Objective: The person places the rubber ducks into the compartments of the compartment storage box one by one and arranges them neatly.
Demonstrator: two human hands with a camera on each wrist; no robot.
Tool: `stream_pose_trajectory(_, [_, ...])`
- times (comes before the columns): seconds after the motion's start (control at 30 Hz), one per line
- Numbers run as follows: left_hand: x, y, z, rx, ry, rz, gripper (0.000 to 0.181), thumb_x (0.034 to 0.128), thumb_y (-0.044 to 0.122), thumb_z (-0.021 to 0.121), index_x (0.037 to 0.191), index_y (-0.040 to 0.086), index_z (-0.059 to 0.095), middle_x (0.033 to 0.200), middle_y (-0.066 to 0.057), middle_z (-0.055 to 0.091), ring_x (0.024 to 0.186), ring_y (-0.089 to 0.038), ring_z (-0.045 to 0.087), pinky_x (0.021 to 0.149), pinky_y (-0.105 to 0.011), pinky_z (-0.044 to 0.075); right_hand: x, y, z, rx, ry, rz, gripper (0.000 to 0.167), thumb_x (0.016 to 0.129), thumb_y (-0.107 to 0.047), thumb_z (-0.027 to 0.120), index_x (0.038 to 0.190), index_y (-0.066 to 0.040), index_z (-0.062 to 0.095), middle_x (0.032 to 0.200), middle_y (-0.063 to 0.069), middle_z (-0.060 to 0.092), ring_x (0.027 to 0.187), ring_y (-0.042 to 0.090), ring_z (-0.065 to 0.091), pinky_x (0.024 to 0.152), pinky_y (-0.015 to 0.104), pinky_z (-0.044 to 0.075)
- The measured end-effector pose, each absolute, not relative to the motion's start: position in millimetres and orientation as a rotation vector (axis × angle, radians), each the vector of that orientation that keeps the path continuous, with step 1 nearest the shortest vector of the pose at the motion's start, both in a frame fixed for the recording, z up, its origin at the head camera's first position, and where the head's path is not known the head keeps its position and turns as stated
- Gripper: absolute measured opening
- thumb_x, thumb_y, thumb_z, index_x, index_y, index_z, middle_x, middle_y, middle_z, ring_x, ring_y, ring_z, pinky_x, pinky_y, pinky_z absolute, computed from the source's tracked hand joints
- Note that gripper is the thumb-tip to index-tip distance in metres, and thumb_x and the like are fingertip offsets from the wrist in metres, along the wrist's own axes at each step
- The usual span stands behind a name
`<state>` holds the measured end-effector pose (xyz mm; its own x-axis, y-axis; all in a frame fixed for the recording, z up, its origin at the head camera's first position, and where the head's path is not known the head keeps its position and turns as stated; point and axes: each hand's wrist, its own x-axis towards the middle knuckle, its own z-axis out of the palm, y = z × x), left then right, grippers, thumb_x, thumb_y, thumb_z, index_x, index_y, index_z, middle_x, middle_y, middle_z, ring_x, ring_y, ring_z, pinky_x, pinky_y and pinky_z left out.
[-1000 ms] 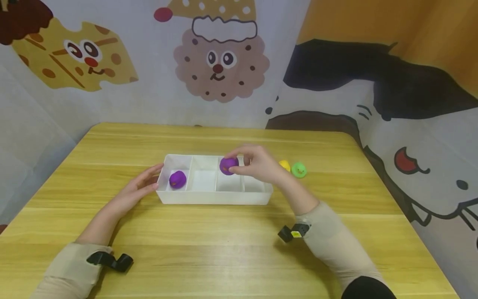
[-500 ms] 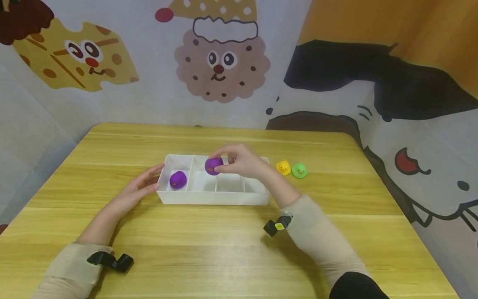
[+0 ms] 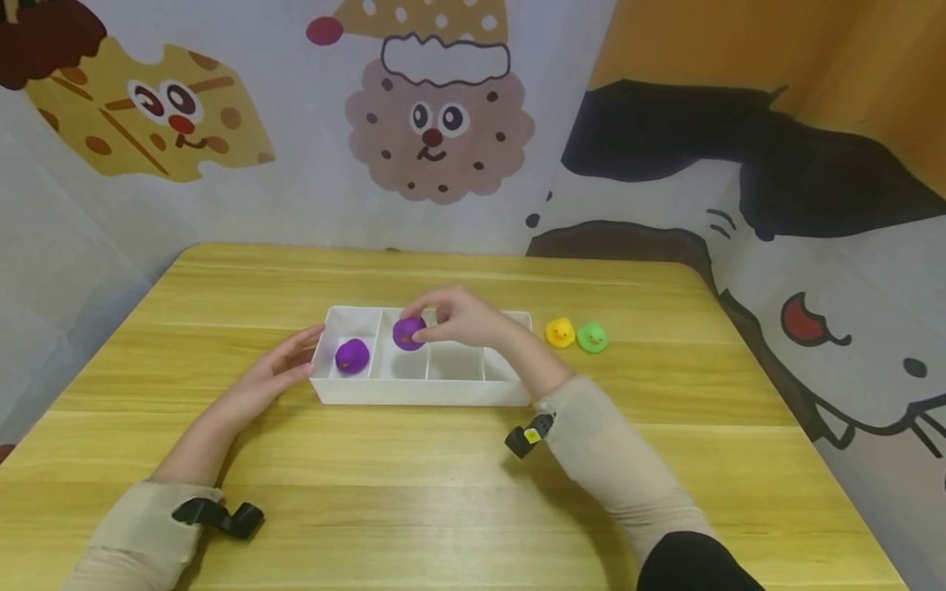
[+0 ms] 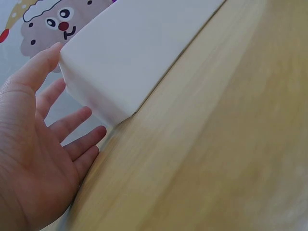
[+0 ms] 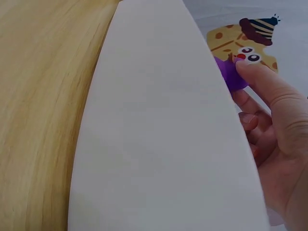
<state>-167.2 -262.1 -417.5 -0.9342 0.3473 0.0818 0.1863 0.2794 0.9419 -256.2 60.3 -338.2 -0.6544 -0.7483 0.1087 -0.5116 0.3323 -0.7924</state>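
A white divided box (image 3: 424,392) stands on the table. In its leftmost compartment lies a purple rubber duck (image 3: 352,355). Over the second compartment from the left, my right hand (image 3: 466,318) pinches another purple rubber duck (image 3: 409,333) between thumb and fingers. The right wrist view shows this held duck (image 5: 233,74) partly hidden behind the box wall. My left hand (image 3: 273,369) touches the box's left end with its fingers spread; in the left wrist view the thumb of that hand (image 4: 43,159) meets the box corner.
A yellow rubber duck (image 3: 560,332) and a green rubber duck (image 3: 592,337) sit side by side on the wooden table (image 3: 414,492), right of the box. A cartoon-printed curtain (image 3: 296,205) hangs behind the table's far edge.
My right hand has carried the purple duck leftward, from over the third compartment to over the second. The yellow duck has come into full view. The left hand stays in place.
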Motion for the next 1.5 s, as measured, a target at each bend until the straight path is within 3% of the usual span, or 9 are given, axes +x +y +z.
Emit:
stream_pose_trajectory(0.47, [-166.6,-261.8,-418.4,0.511,2.397,1.744,0.057,0.1000,0.010,0.047,0.152,0.012,0.025,0.152,-0.023,0.024,0.131,-0.046,0.031,0.101,-0.065,0.024,-264.9,48.6,-350.5,-1.051,2.275,-1.134,0.031,0.083,-0.010,0.075,0.113,-0.015,0.071,0.114,-0.007,0.065,0.057,0.015,0.050,0.059,0.026,0.046])
stream_pose_trajectory(0.7, [-167.0,-261.6,-418.3,0.511,2.401,1.737,0.057,0.0998,0.010,0.047,0.152,0.012,0.025,0.153,-0.023,0.023,0.131,-0.046,0.030,0.100,-0.067,0.023,-267.5,47.6,-354.9,-1.031,2.291,-1.090,0.031,0.082,-0.010,0.075,0.112,-0.015,0.071,0.113,-0.007,0.065,0.100,0.013,0.057,0.083,0.030,0.047])
stream_pose_trajectory(0.8, [-167.1,-261.7,-418.4,0.515,2.396,1.742,0.057,0.0998,0.010,0.047,0.152,0.012,0.025,0.153,-0.023,0.023,0.131,-0.046,0.030,0.100,-0.066,0.024,-268.2,47.3,-356.1,-1.023,2.307,-1.052,0.031,0.082,-0.011,0.075,0.112,-0.017,0.071,0.111,-0.009,0.065,0.107,0.010,0.054,0.090,0.032,0.043])
stream_pose_trajectory(1.2, [-166.4,-260.9,-417.6,0.500,2.406,1.733,0.058,0.1000,0.011,0.047,0.153,0.013,0.024,0.153,-0.023,0.022,0.131,-0.046,0.030,0.101,-0.066,0.024,-269.8,43.1,-360.0,-0.964,2.314,-1.037,0.032,0.080,-0.011,0.077,0.111,-0.019,0.072,0.111,-0.010,0.065,0.107,0.009,0.054,0.094,0.038,0.041])
stream_pose_trajectory(1.5, [-165.4,-260.4,-416.9,0.506,2.401,1.735,0.057,0.1004,0.012,0.047,0.153,0.012,0.024,0.153,-0.024,0.022,0.131,-0.046,0.029,0.101,-0.065,0.024,-266.9,38.4,-362.7,-0.990,2.293,-0.972,0.032,0.082,-0.009,0.075,0.113,-0.015,0.071,0.110,-0.009,0.066,0.107,0.009,0.055,0.102,0.040,0.036])
